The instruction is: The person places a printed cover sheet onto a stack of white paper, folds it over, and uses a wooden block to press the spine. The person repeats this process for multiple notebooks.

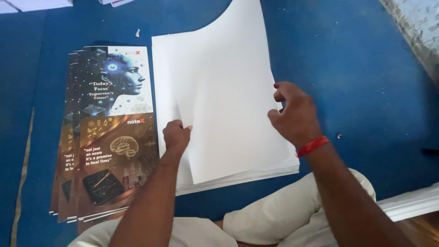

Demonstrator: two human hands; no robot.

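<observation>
A seated person lifts one white sheet (pixel 228 91) off a paper stack (pixel 256 171) lying on a blue floor (pixel 356 68); the left hand (pixel 176 137), its grip pinching the sheet's lower left edge, appears to peel it free, while the right hand (pixel 292 114), fingers loosely curled at the right edge, seems to steady it, though whether that grip clasps the paper cannot be told; printed covers (pixel 107 132) sit fanned just beside the stack, within easy reach.
</observation>
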